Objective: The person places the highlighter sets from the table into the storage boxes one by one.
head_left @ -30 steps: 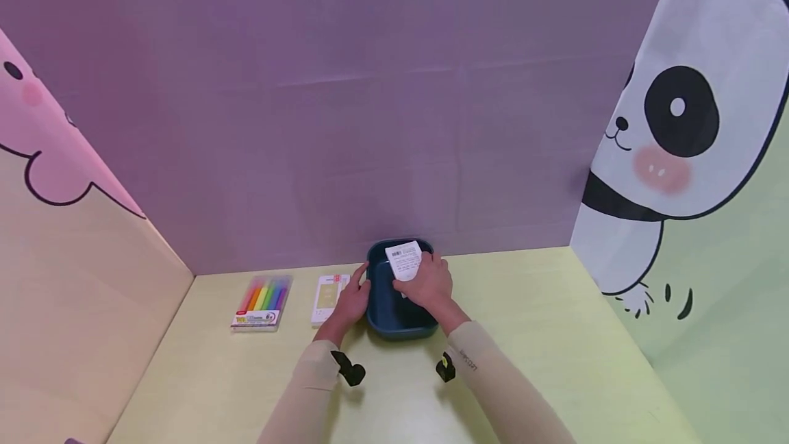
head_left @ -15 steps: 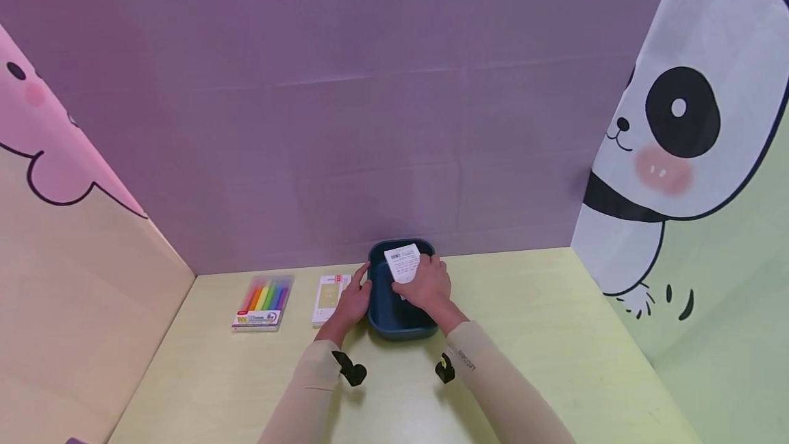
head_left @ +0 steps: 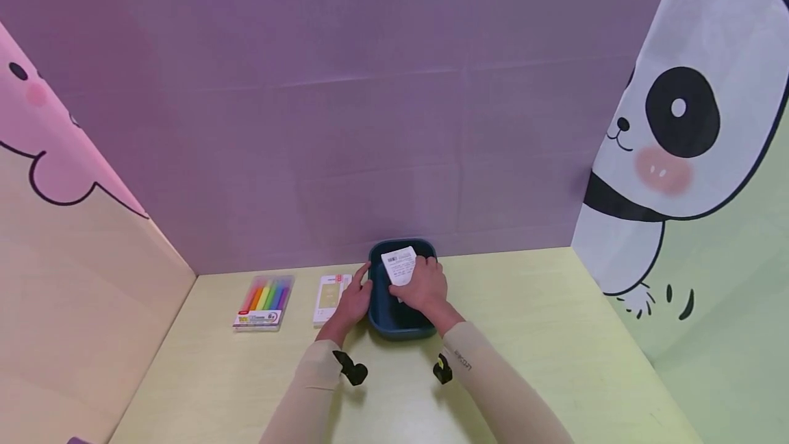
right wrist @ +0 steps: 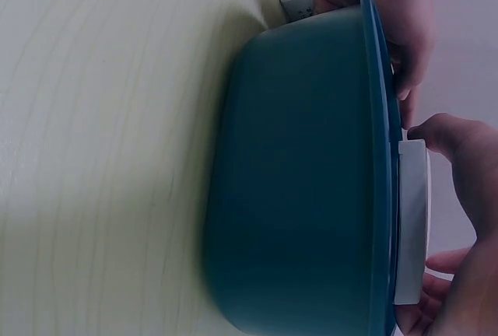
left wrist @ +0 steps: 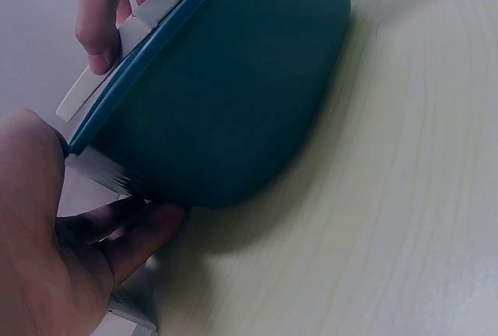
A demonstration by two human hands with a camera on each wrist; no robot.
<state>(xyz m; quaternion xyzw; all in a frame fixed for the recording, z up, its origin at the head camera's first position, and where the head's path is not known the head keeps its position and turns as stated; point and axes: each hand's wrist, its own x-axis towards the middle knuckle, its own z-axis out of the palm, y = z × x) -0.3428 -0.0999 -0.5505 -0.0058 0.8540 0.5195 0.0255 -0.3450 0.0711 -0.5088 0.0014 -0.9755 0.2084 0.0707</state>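
Right hand (head_left: 427, 286): gripping white box (head_left: 398, 263) over blue tub (head_left: 403, 327) | left hand (head_left: 353, 301): fingers loosely straight, touching tub's side | left of it: flat box (head_left: 327, 299), then markers (head_left: 265, 297)

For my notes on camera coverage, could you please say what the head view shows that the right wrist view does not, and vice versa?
Only the head view shows the coloured marker pack, the panda picture and the inside of the teal bin. Only the right wrist view shows the bin's outer wall facing that camera. Both show the left hand at the bin, the right hand holding a white box, a second white box and the table.
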